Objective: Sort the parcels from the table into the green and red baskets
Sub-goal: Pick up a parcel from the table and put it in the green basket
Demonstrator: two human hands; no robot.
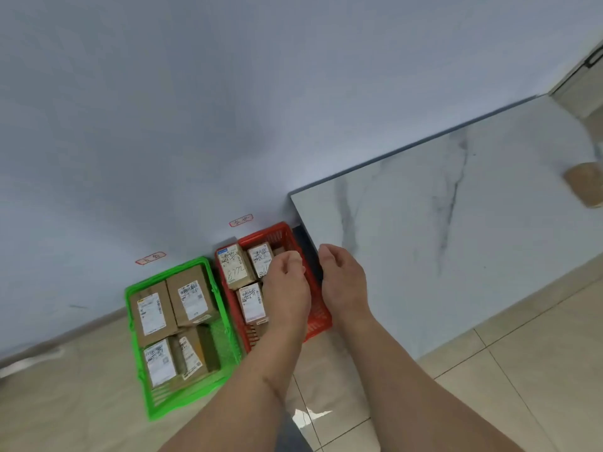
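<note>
On the floor by the wall stand a green basket [169, 407] and a red basket [318, 321], side by side. The green basket holds several brown labelled parcels [189, 298]. Three labelled parcels [235, 265] show in the red basket. My left hand [285, 285] hovers over the red basket, fingers loosely curled, holding nothing. My right hand [342, 282] hangs above the red basket's right rim, next to the table's corner, fingers relaxed and empty. One brown parcel [587, 184] lies on the white marble table [440, 239] at the far right edge of view.
Two small red-framed labels are stuck on the pale wall, one [150, 258] above the green basket and another label [241, 220] above the red one. Beige floor tiles [522, 370] spread in front of the table. A doorway edge [584, 76] shows at top right.
</note>
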